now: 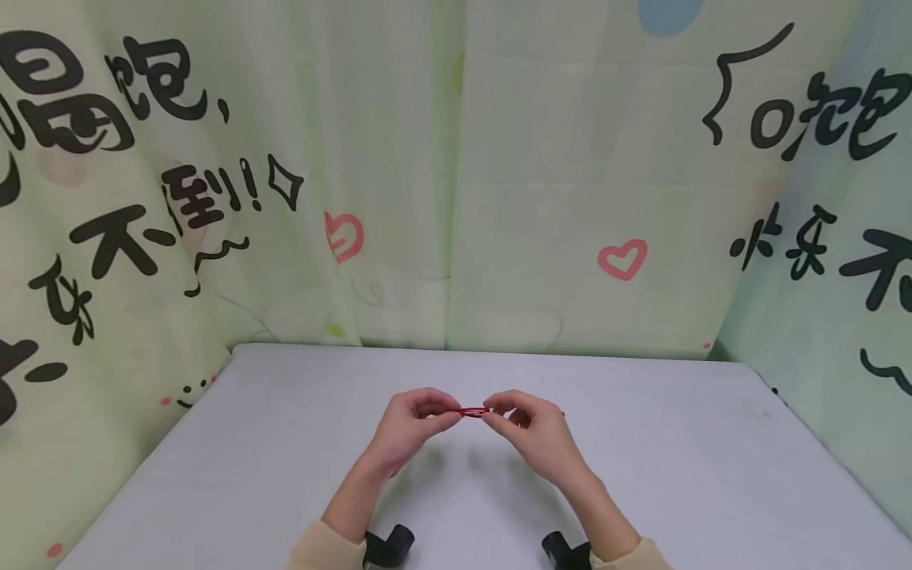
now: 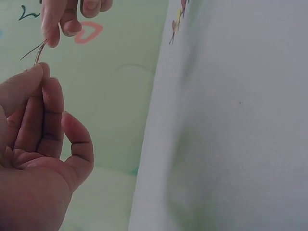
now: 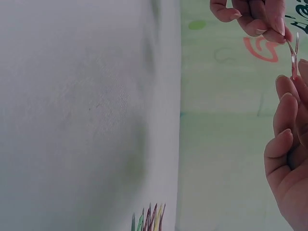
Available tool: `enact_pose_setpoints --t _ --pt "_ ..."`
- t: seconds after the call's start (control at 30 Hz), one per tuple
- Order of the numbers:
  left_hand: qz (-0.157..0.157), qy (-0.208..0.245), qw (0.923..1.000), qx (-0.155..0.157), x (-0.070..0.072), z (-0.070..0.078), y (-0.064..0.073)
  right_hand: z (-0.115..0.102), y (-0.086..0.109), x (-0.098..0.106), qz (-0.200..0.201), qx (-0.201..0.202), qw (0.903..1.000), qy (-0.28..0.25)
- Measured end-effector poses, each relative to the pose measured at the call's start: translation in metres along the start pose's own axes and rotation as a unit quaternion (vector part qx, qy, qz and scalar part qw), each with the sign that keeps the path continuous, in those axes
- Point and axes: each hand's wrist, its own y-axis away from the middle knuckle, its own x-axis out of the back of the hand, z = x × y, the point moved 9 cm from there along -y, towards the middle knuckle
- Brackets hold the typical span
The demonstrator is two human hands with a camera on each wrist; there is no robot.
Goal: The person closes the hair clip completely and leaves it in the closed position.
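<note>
A thin red snap hair clip [image 1: 473,412] is held up in front of the person, between the two hands. My left hand [image 1: 416,427] pinches its left end between thumb and fingertips. At the other end, the thumb and index finger of my right hand [image 1: 534,431] pinch it. Seen edge-on in the right wrist view, the clip [image 3: 294,62] splits into two prongs toward the left hand. The same forked outline of the clip [image 2: 38,50] shows in the left wrist view. Fingertips cover both ends.
White cloth covers the table [image 1: 285,475]. Several slim pointed pieces in mixed colours [image 3: 149,219] stand in a row at the right wrist view's bottom edge. A printed curtain [image 1: 499,158] surrounds the table at the back and sides. Black wrist cameras [image 1: 388,546] sit at both cuffs.
</note>
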Motion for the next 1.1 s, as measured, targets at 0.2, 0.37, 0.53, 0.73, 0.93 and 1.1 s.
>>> enact_pose_setpoints --t 0.2,0.37,0.53,0.73,0.93,1.1 --pt "0.011 0.005 0.9999 0.003 -0.0003 -0.0031 0.0053 0.0023 0.0012 -0.0033 -0.006 -0.014 0.9996 -0.025" --pt "0.012 0.012 0.9999 0.002 -0.0020 -0.0049 0.0069 0.0048 0.0024 -0.0056 -0.008 -0.020 0.9990 -0.038" --pt "0.001 0.015 0.9999 0.000 -0.0052 -0.0054 0.0075 0.0060 0.0024 -0.0050 -0.004 -0.022 0.9993 -0.029" --pt "-0.019 0.017 0.9997 -0.004 -0.0093 -0.0042 0.0084 0.0061 0.0012 -0.0036 -0.001 -0.018 0.9998 -0.009" --pt "0.012 -0.005 0.9999 -0.008 -0.0067 -0.0022 0.0099 0.0038 0.0007 -0.0061 -0.008 0.001 0.9999 -0.008" --pt "0.031 -0.022 0.9992 -0.015 -0.0039 -0.0013 0.0099 0.0013 0.0003 -0.0087 -0.009 0.018 0.9998 -0.008"
